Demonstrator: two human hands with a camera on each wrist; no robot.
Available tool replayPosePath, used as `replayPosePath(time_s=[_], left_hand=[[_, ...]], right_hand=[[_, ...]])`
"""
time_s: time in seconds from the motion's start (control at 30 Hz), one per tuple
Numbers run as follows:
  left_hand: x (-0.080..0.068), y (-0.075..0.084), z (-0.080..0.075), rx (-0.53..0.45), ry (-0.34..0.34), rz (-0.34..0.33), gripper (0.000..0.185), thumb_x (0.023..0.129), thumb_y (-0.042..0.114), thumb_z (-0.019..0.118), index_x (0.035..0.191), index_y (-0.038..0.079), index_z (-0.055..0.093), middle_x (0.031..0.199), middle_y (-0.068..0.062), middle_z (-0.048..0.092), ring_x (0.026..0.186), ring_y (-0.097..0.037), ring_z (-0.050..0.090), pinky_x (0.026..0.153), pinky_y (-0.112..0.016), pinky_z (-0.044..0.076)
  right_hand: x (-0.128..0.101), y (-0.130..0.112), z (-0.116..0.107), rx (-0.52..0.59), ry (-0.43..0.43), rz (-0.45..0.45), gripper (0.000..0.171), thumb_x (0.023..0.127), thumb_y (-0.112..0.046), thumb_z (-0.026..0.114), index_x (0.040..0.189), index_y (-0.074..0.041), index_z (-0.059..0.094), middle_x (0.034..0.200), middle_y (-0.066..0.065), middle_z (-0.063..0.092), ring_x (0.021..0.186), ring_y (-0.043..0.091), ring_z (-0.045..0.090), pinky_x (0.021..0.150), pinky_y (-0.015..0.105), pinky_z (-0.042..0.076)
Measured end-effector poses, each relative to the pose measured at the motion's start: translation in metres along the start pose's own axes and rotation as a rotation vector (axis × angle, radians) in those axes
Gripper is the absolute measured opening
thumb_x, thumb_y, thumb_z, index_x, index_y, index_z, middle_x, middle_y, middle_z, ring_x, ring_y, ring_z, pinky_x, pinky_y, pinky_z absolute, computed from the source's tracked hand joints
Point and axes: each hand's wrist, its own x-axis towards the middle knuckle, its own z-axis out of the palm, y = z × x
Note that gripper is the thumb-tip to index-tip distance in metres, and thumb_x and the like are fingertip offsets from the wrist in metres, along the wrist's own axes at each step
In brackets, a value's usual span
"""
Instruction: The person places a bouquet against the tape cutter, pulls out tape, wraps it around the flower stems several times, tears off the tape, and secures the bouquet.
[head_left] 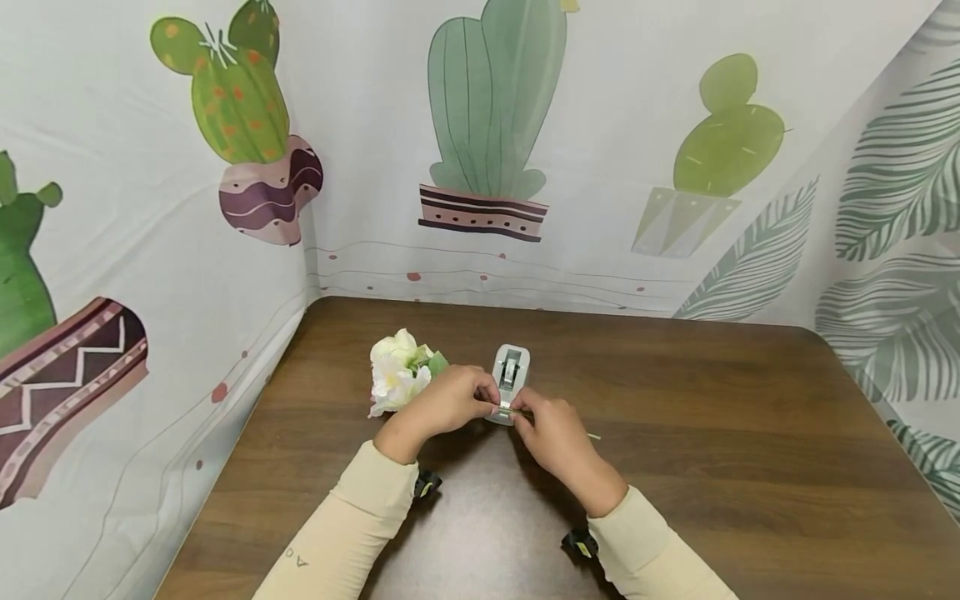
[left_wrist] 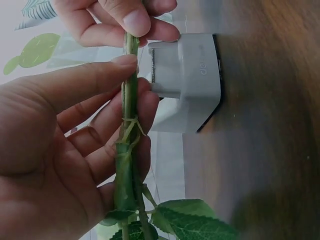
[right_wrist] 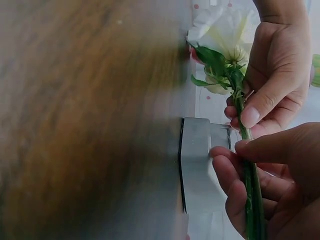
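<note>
A bunch of white flowers [head_left: 397, 375] with green leaves lies sideways above the table, blooms to the left. My left hand [head_left: 453, 396] pinches its green stems [left_wrist: 126, 175] between thumb and fingers, below the leaves. Close beside it, my right hand [head_left: 555, 429] grips the same stems farther along, its fingers curled round them in the right wrist view. A pale stem end [head_left: 594, 436] sticks out past the right hand. Just behind both hands stands a grey tape dispenser [right_wrist: 195, 150], its front partly covered by the fingers in the head view. Whether tape touches the stems, I cannot tell.
The brown wooden table [head_left: 712, 417] spreads out on both sides of the hands. A white cloth [head_left: 360, 208] printed with cacti and leaves hangs along its back and left edges. Black wrist cameras sit under both cuffs.
</note>
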Motion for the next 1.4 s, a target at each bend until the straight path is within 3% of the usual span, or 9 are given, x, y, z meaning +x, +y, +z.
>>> replayPosePath(time_s=[0.3,0.57,0.9,1.17,1.4], left_hand=[[0.0002,-0.0001,0.0008,0.028,0.019,0.013,0.012,0.083,0.008,0.077,0.083,0.016,0.069,0.086,0.003,0.066,0.081,-0.009,0.062,0.076,-0.023,0.050],[0.0027,-0.0022,0.0015,0.065,0.039,0.036,0.015,0.082,0.006,0.078,0.082,0.016,0.066,0.085,0.003,0.064,0.081,-0.011,0.062,0.076,-0.024,0.050],[0.0013,-0.0024,0.0021,0.065,0.028,0.037,0.016,0.082,0.003,0.076,0.083,0.016,0.066,0.086,0.003,0.064,0.082,-0.011,0.061,0.077,-0.025,0.050],[-0.0003,-0.0020,-0.0005,0.058,0.011,0.024,0.013,0.083,0.006,0.074,0.088,0.015,0.067,0.088,0.002,0.065,0.085,-0.012,0.061,0.078,-0.026,0.050],[-0.0022,0.0007,-0.0045,0.008,-0.009,-0.015,0.007,0.088,0.013,0.068,0.091,0.015,0.073,0.085,0.005,0.073,0.078,-0.007,0.062,0.075,-0.027,0.051]], right_hand=[[-0.0009,-0.0014,0.0000,-0.003,0.023,-0.033,0.015,0.087,-0.006,0.077,0.091,-0.014,0.064,0.089,0.001,0.075,0.074,0.015,0.064,0.068,0.036,0.052],[0.0010,-0.0024,0.0028,0.066,0.000,0.013,0.005,0.093,-0.012,0.069,0.092,-0.011,0.064,0.088,0.002,0.070,0.071,0.009,0.056,0.066,0.026,0.048],[0.0004,-0.0063,0.0015,0.045,-0.023,0.042,0.004,0.096,-0.013,0.069,0.094,-0.011,0.066,0.094,0.003,0.071,0.078,0.014,0.059,0.072,0.033,0.050],[-0.0015,-0.0036,0.0019,0.058,0.034,0.000,0.007,0.092,-0.012,0.073,0.094,-0.012,0.066,0.095,0.002,0.072,0.084,0.016,0.066,0.076,0.037,0.054],[-0.0010,-0.0035,0.0017,0.050,0.065,-0.023,0.009,0.090,-0.011,0.075,0.094,-0.013,0.067,0.095,0.002,0.072,0.087,0.018,0.069,0.079,0.039,0.055]])
